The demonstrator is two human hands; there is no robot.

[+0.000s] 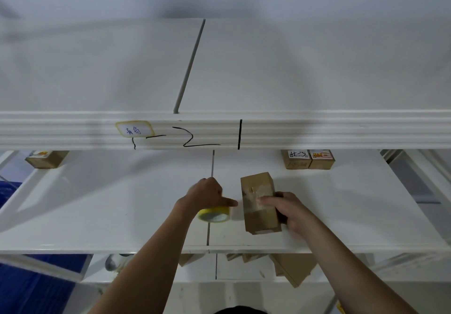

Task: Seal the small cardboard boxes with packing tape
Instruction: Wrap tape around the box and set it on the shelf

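Taping looks to be mid-step as I read it: my right hand [288, 210] wraps the small cardboard box [260, 204] on the white shelf [122, 204], fingers pressing a clear strip across its top, while my left hand [207, 195] grips the yellow tape roll [214, 214] just beside it. Next I would smooth the strip down and free it from the roll. Whether tape links roll and box I cannot tell, and motion blur hides the strip's edges.

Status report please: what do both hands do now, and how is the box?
Left hand grips tape roll. Right hand holds box, fingers pressing tape strip on top. Nothing in the way.
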